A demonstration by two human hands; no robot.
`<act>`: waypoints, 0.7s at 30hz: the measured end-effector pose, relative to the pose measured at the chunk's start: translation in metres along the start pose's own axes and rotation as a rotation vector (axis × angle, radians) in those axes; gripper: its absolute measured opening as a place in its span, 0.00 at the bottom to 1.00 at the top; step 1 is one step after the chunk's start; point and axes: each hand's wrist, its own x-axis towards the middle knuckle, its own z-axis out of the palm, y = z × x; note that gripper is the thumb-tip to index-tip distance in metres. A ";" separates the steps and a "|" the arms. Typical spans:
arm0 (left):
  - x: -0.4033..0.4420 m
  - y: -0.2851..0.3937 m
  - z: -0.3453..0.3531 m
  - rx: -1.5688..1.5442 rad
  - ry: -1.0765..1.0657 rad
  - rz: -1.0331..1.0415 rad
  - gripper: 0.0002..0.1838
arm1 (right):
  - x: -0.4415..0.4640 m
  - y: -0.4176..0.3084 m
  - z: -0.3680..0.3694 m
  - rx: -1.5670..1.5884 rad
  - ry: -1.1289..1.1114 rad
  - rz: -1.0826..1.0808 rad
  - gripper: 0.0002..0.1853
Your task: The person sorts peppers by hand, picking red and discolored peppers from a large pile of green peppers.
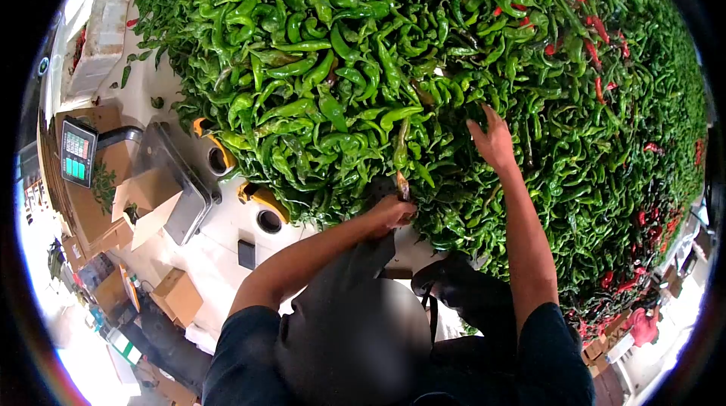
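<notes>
A big heap of green chili peppers [333, 103] fills the upper middle and right of the head view. My left hand [395, 211] is closed at the near edge of the heap, in front of my body. From its fingers sticks up a brownish, discolored chili pepper [402, 185]. Farther out and to the right, my right hand [495, 140] reaches over the peppers with thumb and fingers apart. Its fingertips are at the surface of the heap, and I see nothing held in them.
Red chili peppers [594, 28] are scattered through the right side. On the left stand a scale with a lit display [78, 152], an open cardboard box [147, 198] and a white foam box [98, 39]. Yellow-and-black fork ends [265, 205] reach under the heap.
</notes>
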 end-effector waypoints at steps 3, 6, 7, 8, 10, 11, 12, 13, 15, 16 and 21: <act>0.019 -0.006 -0.013 0.993 -0.216 0.421 0.18 | 0.018 -0.019 -0.004 -0.391 -0.033 0.025 0.40; 0.015 -0.005 -0.014 0.993 -0.361 0.243 0.26 | 0.022 -0.024 0.002 -0.257 -0.081 0.280 0.43; 0.015 -0.013 -0.016 1.095 -0.354 0.364 0.32 | 0.016 -0.025 0.000 -0.244 -0.113 0.312 0.44; 0.016 -0.019 -0.015 1.094 -0.290 0.390 0.30 | 0.009 -0.023 0.000 -0.202 -0.126 0.280 0.43; 0.023 -0.027 -0.008 1.089 -0.155 0.446 0.26 | -0.005 -0.020 0.000 -0.120 -0.148 0.207 0.42; 0.026 -0.026 -0.003 0.855 -0.114 0.242 0.26 | -0.007 -0.032 -0.008 -0.359 -0.238 0.183 0.39; 0.031 -0.025 0.001 0.615 -0.067 0.044 0.26 | -0.009 -0.046 -0.017 -0.506 -0.217 0.089 0.30; 0.032 -0.026 0.006 0.348 -0.033 -0.087 0.22 | -0.001 -0.062 -0.021 -0.371 -0.046 -0.018 0.24; 0.031 -0.025 0.016 -0.199 0.088 -0.256 0.15 | 0.015 -0.114 -0.034 -0.032 0.195 -0.138 0.10; 0.031 -0.019 0.018 -0.469 0.146 -0.294 0.14 | 0.034 -0.140 -0.030 0.295 0.224 -0.194 0.09; 0.038 -0.025 0.019 -0.308 0.089 -0.218 0.15 | 0.130 -0.271 -0.023 0.286 0.179 -0.315 0.16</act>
